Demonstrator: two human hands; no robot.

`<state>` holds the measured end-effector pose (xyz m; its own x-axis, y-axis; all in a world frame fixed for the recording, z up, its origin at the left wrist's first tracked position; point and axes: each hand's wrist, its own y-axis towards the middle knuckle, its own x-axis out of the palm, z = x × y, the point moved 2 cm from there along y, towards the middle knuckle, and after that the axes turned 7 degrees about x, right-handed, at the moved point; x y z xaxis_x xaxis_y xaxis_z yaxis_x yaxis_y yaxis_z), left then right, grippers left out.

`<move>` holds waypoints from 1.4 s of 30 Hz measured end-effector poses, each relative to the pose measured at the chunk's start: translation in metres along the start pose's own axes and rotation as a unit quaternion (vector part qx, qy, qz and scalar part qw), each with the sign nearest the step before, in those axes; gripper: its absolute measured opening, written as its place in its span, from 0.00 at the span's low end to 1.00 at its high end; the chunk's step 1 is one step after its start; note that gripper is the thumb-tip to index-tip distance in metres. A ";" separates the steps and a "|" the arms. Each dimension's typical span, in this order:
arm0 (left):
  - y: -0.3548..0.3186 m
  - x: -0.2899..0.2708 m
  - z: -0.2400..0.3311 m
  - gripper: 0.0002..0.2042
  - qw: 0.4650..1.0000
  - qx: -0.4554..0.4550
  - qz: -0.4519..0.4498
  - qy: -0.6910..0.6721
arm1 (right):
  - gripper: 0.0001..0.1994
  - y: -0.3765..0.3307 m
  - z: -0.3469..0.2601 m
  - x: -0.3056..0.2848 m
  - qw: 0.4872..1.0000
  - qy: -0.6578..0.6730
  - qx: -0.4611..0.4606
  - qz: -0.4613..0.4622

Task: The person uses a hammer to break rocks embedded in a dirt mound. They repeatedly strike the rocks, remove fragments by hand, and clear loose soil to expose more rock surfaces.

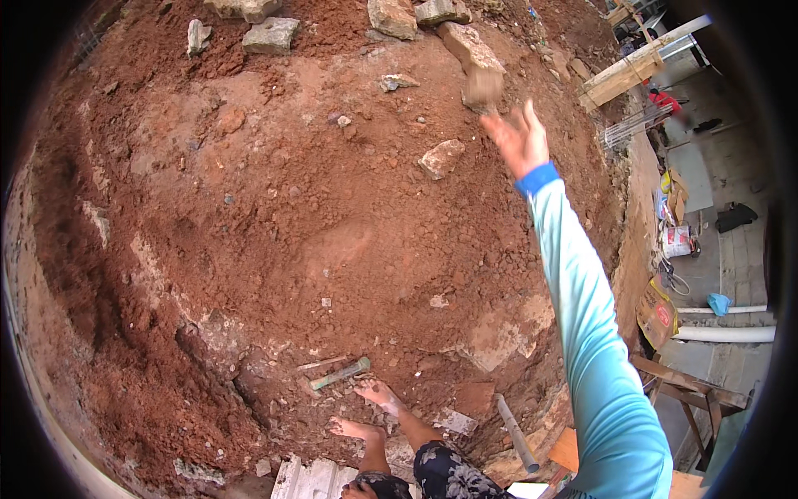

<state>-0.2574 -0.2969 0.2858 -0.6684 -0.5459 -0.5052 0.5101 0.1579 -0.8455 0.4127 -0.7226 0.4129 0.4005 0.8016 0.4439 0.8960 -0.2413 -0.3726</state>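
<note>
1. Right hand (pixel 519 137) raised at arm's length over a mound of red earth (pixel 332 224), palm open, fingers spread, gripping nothing.
2. Blurred brownish stone (pixel 483 88) just past the fingertips, apart from them, in mid-air or against the soil; contact not determinable because of blur.
3. Right arm in a light blue-green sleeve (pixel 594 333) with a darker blue cuff (pixel 537 178), entering from the lower right edge.
4. Left hand out of frame; grip not assessable.
5. Pale angular stone (pixel 441 158) lying on the mound below and to the left of the right hand, well apart from it.
6. Row of larger grey-tan rocks (pixel 392 17) along the top of the mound, with one long block (pixel 470 46) just above the blurred stone.
7. Two bare feet (pixel 366 412) planted on the soil at the lower centre, legs in dark patterned shorts (pixel 453 474).
8. Greenish rod-shaped tool (pixel 341 374) lying on the earth just beside the upper foot.
9. Grey pipe section (pixel 517 434) lying to the right of the legs.
10. Lower ground at right: wooden beam (pixel 636 66), white pipes (pixel 723 333), wooden trestle (pixel 686 391), scattered cardboard and bags.
</note>
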 end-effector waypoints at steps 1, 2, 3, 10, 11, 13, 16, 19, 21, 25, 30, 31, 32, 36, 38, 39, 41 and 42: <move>-0.001 0.001 -0.001 0.28 1.000 -0.004 -0.001 -0.009 | 0.45 0.013 -0.008 0.018 0.993 -0.094 -0.064 0.024; 0.011 -0.010 0.002 0.28 1.000 0.007 -0.015 0.016 | 0.47 0.011 -0.015 0.004 0.958 -0.271 -0.068 0.062; 0.024 -0.010 -0.003 0.28 0.999 0.036 -0.025 0.021 | 0.50 0.013 -0.016 -0.019 0.891 -0.438 -0.062 0.101; -0.004 0.016 -0.023 0.28 0.998 -0.033 0.027 -0.036 | 0.56 0.038 0.156 -0.017 0.669 -0.713 0.016 0.210; 0.005 0.005 -0.023 0.23 0.999 -0.029 0.025 -0.029 | 0.53 0.035 0.150 -0.025 0.659 -0.705 -0.014 0.262; 0.003 0.006 -0.018 0.15 0.996 -0.067 0.040 -0.034 | 0.48 0.039 0.159 -0.017 0.646 -0.703 -0.062 0.289; 0.001 0.005 -0.017 0.16 0.997 -0.059 0.054 -0.006 | 0.41 0.042 0.163 -0.035 0.642 -0.706 -0.130 0.270; 0.001 0.009 -0.014 0.17 0.997 -0.062 0.048 -0.001 | 0.44 0.033 0.171 -0.039 0.649 -0.708 -0.165 0.224; 0.003 0.008 -0.017 0.17 0.996 -0.071 0.044 0.000 | 0.47 0.026 0.168 -0.044 0.673 -0.686 -0.177 0.212; 0.004 0.009 -0.019 0.18 0.997 -0.065 0.047 -0.008 | 0.39 0.001 0.176 -0.043 0.865 -0.456 -0.177 0.111; -0.003 0.007 -0.009 0.19 0.996 -0.072 0.043 -0.024 | 0.30 -0.044 0.143 -0.017 0.980 -0.169 0.096 -0.027; -0.003 0.006 -0.010 0.18 0.997 -0.066 0.041 -0.020 | 0.30 -0.043 0.120 -0.009 0.988 -0.120 0.087 -0.033; -0.005 0.008 -0.010 0.18 0.996 -0.066 0.049 -0.024 | 0.27 -0.046 0.093 0.021 0.997 -0.066 0.027 -0.005; -0.014 0.023 -0.015 0.17 0.995 -0.061 0.066 -0.033 | 0.21 -0.031 0.021 0.071 0.965 -0.236 -0.111 -0.032; -0.020 0.030 -0.008 0.17 0.994 -0.076 0.066 -0.041 | 0.20 -0.087 0.080 0.091 0.842 -0.518 -0.143 0.038; -0.022 0.032 -0.008 0.17 0.994 -0.075 0.063 -0.047 | 0.17 -0.114 0.124 0.087 0.797 -0.583 -0.136 -0.082; -0.026 0.038 -0.007 0.18 0.993 -0.083 0.062 -0.063 | 0.11 -0.170 0.238 0.060 0.734 -0.623 -0.018 -0.269; -0.024 0.036 -0.010 0.18 0.992 -0.076 0.067 -0.074 | 0.14 -0.196 0.298 0.027 0.687 -0.647 0.051 -0.327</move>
<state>-0.2990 -0.3121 0.2863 -0.5077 -0.6254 -0.5926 0.4928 0.3534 -0.7951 0.1908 -0.4905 0.2552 -0.6461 0.5517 -0.5274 0.7587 0.3892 -0.5224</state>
